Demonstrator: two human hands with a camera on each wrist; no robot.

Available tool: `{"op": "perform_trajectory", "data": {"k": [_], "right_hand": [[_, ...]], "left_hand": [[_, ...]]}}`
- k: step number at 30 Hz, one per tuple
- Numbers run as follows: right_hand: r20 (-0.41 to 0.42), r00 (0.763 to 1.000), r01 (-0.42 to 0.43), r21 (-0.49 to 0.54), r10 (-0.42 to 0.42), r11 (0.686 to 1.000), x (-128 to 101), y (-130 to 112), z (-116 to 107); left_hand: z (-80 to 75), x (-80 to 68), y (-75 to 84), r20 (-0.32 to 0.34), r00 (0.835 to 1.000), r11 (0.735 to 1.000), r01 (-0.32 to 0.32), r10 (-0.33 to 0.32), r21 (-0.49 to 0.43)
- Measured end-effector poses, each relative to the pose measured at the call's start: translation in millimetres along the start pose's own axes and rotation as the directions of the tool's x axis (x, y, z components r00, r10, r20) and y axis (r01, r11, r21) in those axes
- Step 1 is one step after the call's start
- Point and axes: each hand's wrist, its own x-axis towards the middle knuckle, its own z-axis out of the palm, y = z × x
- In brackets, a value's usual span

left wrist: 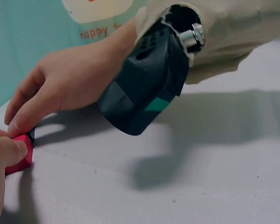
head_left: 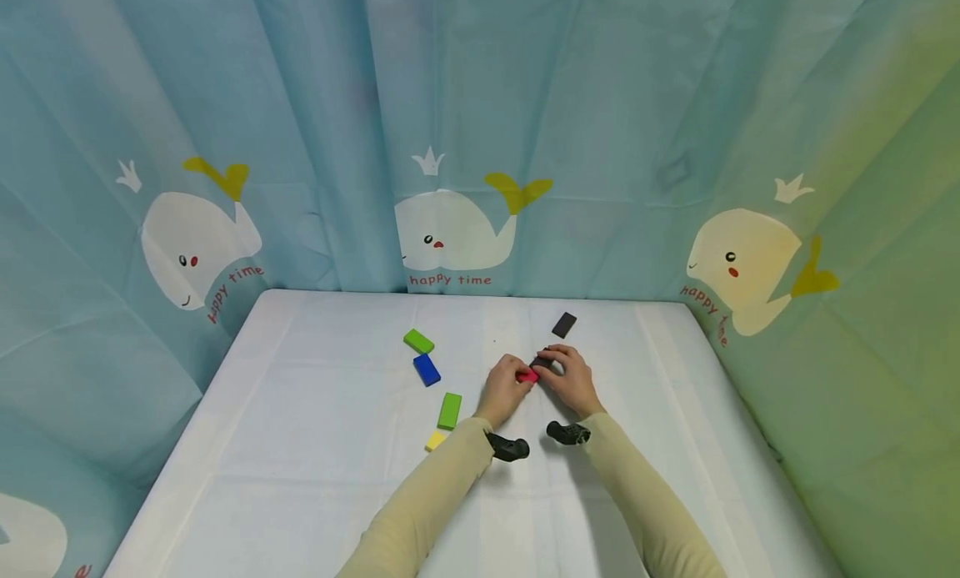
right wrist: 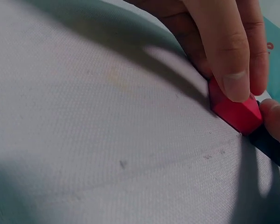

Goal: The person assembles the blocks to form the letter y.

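Observation:
My left hand [head_left: 504, 391] pinches a red block [head_left: 528, 377] between thumb and fingers, low at the white tabletop. In the right wrist view the red block [right wrist: 238, 114] butts end-on against a dark block [right wrist: 269, 147]. My right hand [head_left: 572, 383] has thumb and fingers about that dark block [head_left: 539, 362], covering much of it. The two hands nearly meet over the join. In the left wrist view the dark block is mostly hidden behind the red one [left wrist: 21, 164] and the fingers.
Another dark block [head_left: 564, 324] lies beyond the right hand. To the left are a green block [head_left: 418, 341], a blue block [head_left: 427, 369], a second green block [head_left: 449, 411] and a yellow block [head_left: 435, 440] partly behind the left sleeve. A whale-print curtain [head_left: 615, 128] surrounds the table.

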Motion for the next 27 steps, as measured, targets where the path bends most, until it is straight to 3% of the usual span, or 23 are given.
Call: {"op": "perform_trajectory", "data": {"k": [10,27], "right_hand": [[0.0,1.0,0.0,-0.009,0.0,1.0,1.7,2.7,1.2],[0.011,1.0,0.023,-0.003,-0.023,1.0,-0.1,3.6,-1.1]], "left_hand": [[2.7,0.1,-5.1,-0.016,0.998,0.998,-0.056,0.056,0.004],[3.6,2.0,-5.4,0.0,0.998,0.998,-0.058,0.058,0.008]]}}
